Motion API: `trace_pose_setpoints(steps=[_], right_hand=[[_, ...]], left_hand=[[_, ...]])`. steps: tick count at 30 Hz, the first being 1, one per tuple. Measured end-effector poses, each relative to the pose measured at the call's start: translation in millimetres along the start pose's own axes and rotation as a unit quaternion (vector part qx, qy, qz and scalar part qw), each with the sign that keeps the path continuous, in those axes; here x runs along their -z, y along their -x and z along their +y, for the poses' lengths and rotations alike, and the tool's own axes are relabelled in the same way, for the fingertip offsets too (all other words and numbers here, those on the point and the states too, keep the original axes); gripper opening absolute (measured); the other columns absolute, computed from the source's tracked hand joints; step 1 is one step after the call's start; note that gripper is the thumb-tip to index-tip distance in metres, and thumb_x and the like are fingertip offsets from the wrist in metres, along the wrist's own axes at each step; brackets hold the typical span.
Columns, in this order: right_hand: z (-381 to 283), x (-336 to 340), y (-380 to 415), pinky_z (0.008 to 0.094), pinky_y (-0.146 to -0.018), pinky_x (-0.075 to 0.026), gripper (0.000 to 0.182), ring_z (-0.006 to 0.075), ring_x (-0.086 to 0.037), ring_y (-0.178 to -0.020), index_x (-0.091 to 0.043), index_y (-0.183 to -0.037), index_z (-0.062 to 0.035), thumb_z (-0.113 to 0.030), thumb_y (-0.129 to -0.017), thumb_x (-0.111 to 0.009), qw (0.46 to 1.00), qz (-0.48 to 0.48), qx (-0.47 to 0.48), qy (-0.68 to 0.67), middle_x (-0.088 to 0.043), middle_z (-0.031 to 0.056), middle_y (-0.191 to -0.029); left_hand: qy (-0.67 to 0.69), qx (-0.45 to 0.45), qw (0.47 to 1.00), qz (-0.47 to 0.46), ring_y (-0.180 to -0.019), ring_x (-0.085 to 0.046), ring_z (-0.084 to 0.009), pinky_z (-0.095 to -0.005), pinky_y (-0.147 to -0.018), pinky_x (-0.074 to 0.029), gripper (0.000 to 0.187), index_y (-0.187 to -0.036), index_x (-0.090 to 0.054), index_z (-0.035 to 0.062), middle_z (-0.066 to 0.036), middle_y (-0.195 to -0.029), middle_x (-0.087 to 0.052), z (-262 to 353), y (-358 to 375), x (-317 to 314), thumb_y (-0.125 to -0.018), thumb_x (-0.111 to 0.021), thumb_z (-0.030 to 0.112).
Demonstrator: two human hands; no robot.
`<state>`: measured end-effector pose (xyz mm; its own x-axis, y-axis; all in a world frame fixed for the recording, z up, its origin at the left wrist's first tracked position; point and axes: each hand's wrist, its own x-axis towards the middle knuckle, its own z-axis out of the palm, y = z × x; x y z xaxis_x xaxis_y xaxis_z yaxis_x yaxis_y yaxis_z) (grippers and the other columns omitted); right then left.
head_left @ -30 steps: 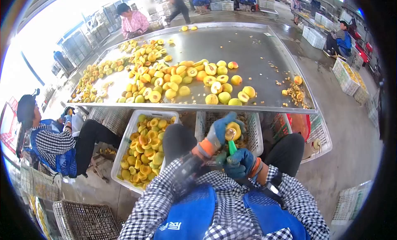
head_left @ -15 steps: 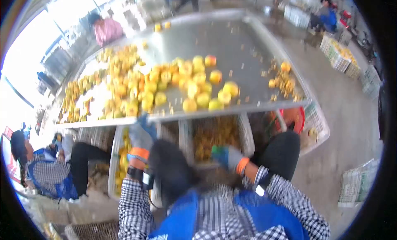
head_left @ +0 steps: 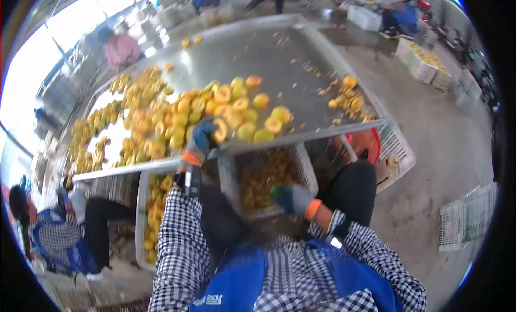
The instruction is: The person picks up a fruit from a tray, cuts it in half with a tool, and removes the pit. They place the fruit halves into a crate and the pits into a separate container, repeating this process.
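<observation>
My left hand [head_left: 199, 142], in a grey-blue glove with an orange cuff, reaches over the near edge of the metal table [head_left: 215, 54]. Its fingers close on a yellow peach half [head_left: 219, 130], whose cut face and hollow show. More peaches [head_left: 177, 121], whole and halved, are heaped around it and to the left. Lower down, my gloved right hand [head_left: 293, 199] is closed above a crate of yellow scraps [head_left: 269, 175]. Something green shows at its fingertips, too blurred to name.
A crate of yellow pieces [head_left: 152, 226] stands by my left leg, and a red basin [head_left: 365, 142] under the table's right corner. Small scraps [head_left: 352, 102] lie on the table's right. A co-worker [head_left: 59, 231] sits at my left; a white crate [head_left: 465, 215] is at right.
My left hand has risen from beside the left crate to the table edge and taken hold of a peach half. My right hand stays over the scrap crate. The view has shifted slightly.
</observation>
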<state>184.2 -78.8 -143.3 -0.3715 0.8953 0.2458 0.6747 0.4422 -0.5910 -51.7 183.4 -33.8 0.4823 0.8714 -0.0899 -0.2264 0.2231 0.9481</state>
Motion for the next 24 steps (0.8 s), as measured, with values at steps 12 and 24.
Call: trace_pose_setpoints(steps=[12, 24], right_hand=[[-136.5, 98.1, -72.4, 0.0513, -0.072, -0.048, 0.039, 0.0447, -0.062, -0.085, -0.065, -0.096, -0.0042, -0.041, -0.096, -0.052, 0.978, 0.148, -0.124, -0.078, -0.065, 0.0243, -0.087], [-164.9, 67.3, -59.9, 0.0427, -0.072, -0.049, 0.052, 0.0351, -0.064, -0.076, -0.067, -0.096, 0.0006, -0.048, -0.097, -0.05, 0.942, 0.112, -0.205, -0.241, -0.066, 0.0212, -0.081]], left_hand=[[0.151, -0.075, 0.985, -0.041, -0.099, -0.064, -0.023, -0.0342, -0.081, -0.054, 0.048, -0.123, -0.057, -0.0008, -0.013, -0.112, -0.063, 17.5, 146.8, -103.3, -0.094, -0.054, 0.038], [0.228, -0.113, 0.965, -0.071, -0.1, -0.064, -0.0271, -0.0381, -0.089, -0.054, 0.042, -0.12, -0.057, -0.0032, -0.014, -0.111, -0.063, 15.9, 174.5, -95.9, -0.084, -0.059, 0.018]])
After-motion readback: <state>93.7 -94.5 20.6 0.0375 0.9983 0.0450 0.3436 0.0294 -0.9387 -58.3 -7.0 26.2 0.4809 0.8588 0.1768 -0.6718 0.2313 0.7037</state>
